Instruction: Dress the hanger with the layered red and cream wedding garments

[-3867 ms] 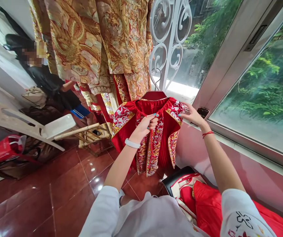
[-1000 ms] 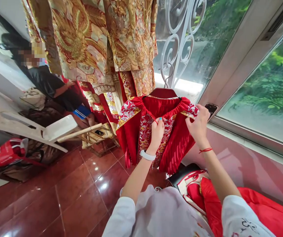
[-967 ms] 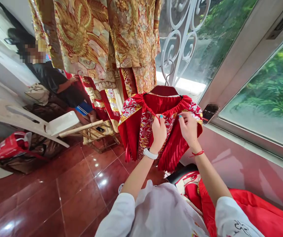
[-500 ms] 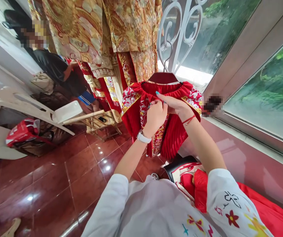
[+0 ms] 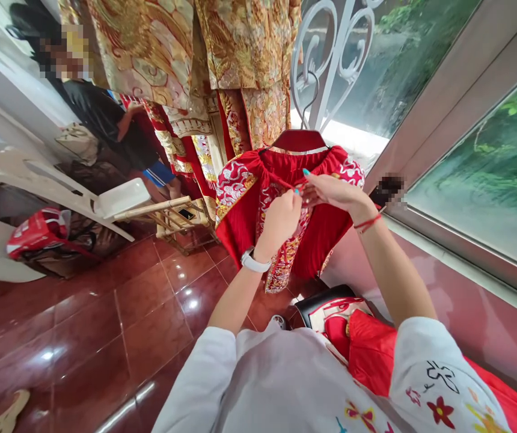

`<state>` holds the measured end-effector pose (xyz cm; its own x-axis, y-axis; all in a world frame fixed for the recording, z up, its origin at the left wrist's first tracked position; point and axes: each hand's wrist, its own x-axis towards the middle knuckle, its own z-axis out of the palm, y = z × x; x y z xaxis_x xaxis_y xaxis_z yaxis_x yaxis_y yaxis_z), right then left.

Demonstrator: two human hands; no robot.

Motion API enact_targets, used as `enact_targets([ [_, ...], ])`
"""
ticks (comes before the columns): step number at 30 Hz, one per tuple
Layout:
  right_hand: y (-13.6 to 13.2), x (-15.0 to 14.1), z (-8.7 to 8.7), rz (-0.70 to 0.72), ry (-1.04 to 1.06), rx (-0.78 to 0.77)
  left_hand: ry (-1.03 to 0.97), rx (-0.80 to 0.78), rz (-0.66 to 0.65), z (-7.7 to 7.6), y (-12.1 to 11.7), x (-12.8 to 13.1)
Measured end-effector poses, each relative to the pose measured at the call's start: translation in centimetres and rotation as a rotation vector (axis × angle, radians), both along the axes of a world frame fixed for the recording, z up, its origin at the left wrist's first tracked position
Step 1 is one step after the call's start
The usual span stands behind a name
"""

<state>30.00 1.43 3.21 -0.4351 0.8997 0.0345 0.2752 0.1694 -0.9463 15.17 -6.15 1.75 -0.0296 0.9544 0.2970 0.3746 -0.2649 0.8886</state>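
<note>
A red garment (image 5: 240, 228) with gathered neckline and silver-and-gold embroidery hangs in front of me on a dark red hanger (image 5: 301, 140), its metal hook at the white window grille. My left hand (image 5: 281, 219), with a white watch on its wrist, is closed at the front of the neckline, fingertips pinching the red fabric or a thin tie there. Right beside it, my right hand (image 5: 337, 195) pinches the same front edge, thumb or forefinger pointing up. A red string bracelet circles the right wrist. What exactly lies between the fingertips is too small to make out.
Gold embroidered garments (image 5: 150, 60) hang behind. A bamboo chair (image 5: 168, 216) with a phone on it and a white plastic chair (image 5: 123, 195) stand left, near a person (image 5: 100, 114). Red cloth (image 5: 371, 349) lies on a black seat at lower right, beside the window wall.
My hands have drawn slightly apart, the right one moving right. The garment's front panel and sides have spread and swung a little, and the view has shifted slightly.
</note>
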Motion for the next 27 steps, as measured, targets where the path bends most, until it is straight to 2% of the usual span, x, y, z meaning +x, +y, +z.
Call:
enact_targets([
  [2,-2.1,0.8,-1.2,-0.112,-0.153,0.248,0.03,-0.01,0.022,-0.8,0.1,-0.6],
  [4,-3.5,1.2,-2.0,-0.231,-0.303,0.585,0.069,-0.004,0.01,-1.0,0.3,-1.0],
  [5,-3.8,1.3,-2.3,-0.248,-0.362,0.735,0.098,-0.009,-0.012,-0.9,0.4,-1.1],
  [8,-3.2,1.6,-3.0,-0.103,-0.448,0.997,0.248,-0.061,-0.106,-0.4,0.5,-1.3],
  [11,-1.6,2.0,-3.3,-0.013,-0.364,1.094,0.47,-0.061,-0.163,-0.1,1.0,-1.3],
  [15,-0.1,1.6,-3.7,-0.101,-0.231,1.101,0.734,-0.053,-0.185,0.3,2.1,-1.4],
  [17,0.1,0.9,-3.9,-0.105,-0.261,1.109,0.805,-0.088,-0.225,0.9,2.5,-1.6],
  [19,0.2,0.1,-4.3,-0.065,-0.384,1.145,0.79,-0.142,-0.315,1.8,2.7,-2.1],
  [23,0.2,-0.9,-5.2,-0.058,-0.574,1.235,0.613,-0.327,-0.571,3.4,2.5,-3.3],
  [27,0.5,-1.2,-5.9,-0.114,-0.586,1.3,0.514,-0.342,-0.738,3.2,3.0,-3.9],
])
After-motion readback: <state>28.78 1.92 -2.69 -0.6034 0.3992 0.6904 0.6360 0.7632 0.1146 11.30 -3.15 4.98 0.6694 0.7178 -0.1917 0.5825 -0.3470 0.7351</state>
